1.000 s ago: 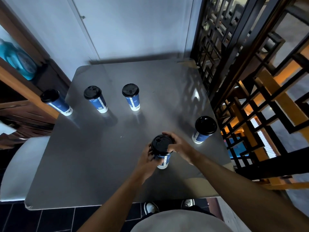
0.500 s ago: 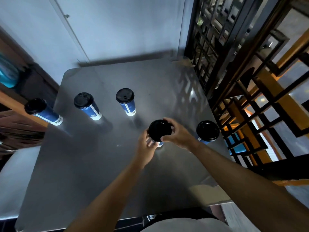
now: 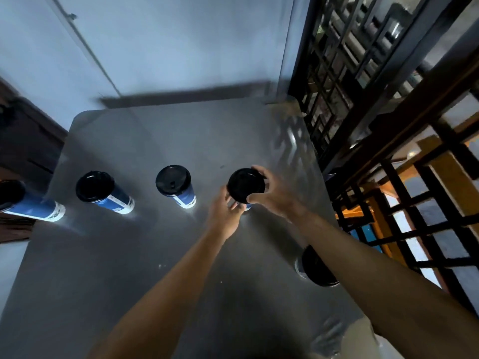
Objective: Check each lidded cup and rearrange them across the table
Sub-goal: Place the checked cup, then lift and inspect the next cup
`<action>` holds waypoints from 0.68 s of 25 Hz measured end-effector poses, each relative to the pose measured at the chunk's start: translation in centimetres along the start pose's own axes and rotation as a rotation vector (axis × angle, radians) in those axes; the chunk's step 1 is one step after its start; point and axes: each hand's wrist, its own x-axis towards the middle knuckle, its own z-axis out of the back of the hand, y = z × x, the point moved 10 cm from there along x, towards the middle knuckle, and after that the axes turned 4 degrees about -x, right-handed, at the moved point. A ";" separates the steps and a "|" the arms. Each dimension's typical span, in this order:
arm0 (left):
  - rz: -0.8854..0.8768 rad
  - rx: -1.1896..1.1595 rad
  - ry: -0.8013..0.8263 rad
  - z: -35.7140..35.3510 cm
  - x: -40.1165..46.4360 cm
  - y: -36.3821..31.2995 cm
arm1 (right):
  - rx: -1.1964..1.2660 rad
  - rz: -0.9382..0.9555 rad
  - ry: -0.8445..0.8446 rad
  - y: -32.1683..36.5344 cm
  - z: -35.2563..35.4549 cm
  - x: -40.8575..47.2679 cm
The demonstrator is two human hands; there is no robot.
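Several blue paper cups with black lids stand on a grey metal table [image 3: 108, 268]. I hold one cup [image 3: 245, 185] with both hands at the right end of a row: my left hand [image 3: 225, 216] grips its side from below, and my right hand [image 3: 272, 193] pinches the rim of its lid. Its body is almost hidden under the lid and my fingers. To its left stand three more cups: the nearest [image 3: 175, 184], a second cup [image 3: 102, 190], and a third cup [image 3: 26, 203] at the table's left edge. A fifth cup [image 3: 315, 268] sits near the right edge, partly behind my right forearm.
A black lattice screen [image 3: 363, 99] runs along the table's right side, close to the cups there. A pale wall [image 3: 168, 42] stands behind the table. Dark wooden furniture [image 3: 23, 146] borders the left side.
Both hands carried the held cup away from me, from the near middle of the table into line with the three far cups. The view tilted forward, so the right-edge cup now appears nearer.
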 end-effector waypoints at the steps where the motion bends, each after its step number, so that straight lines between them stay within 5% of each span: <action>1: 0.020 0.005 -0.001 -0.2 0.7 -0.1 | 0.003 -0.004 0.009 -0.2 0.2 0.9; 17: 0.069 0.067 -0.025 0.1 3.6 1.6 | 0.077 -0.052 0.066 -2.0 -0.2 4.0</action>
